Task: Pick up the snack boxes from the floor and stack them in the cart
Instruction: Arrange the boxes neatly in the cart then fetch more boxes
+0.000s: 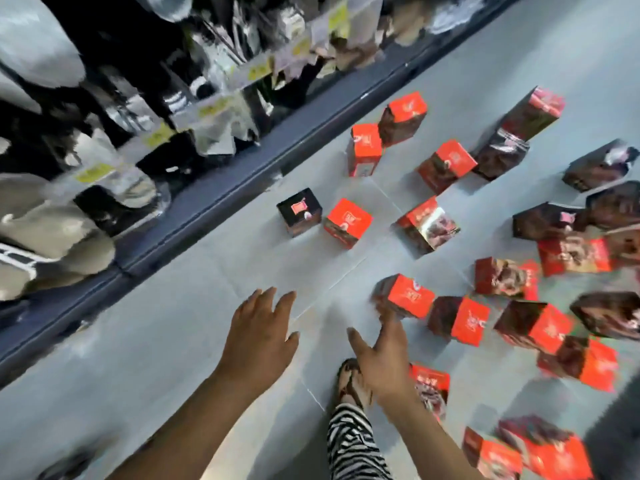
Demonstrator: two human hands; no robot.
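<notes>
The left hand (259,334) and right hand (381,358) stretch over the grey floor (166,348), fingers spread, holding nothing. Red snack boxes (348,221) lie scattered from one to five o'clock, the nearest box (410,296) just beside the right hand's blurred fingertips (383,312). Stocked shelves (138,126) stand at ten o'clock.

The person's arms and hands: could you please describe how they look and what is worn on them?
The left hand and right hand wear no gloves, and both arms are bare, with no sleeves in view. No watch or bracelet shows. Motion blur hides finer detail such as rings.
</notes>
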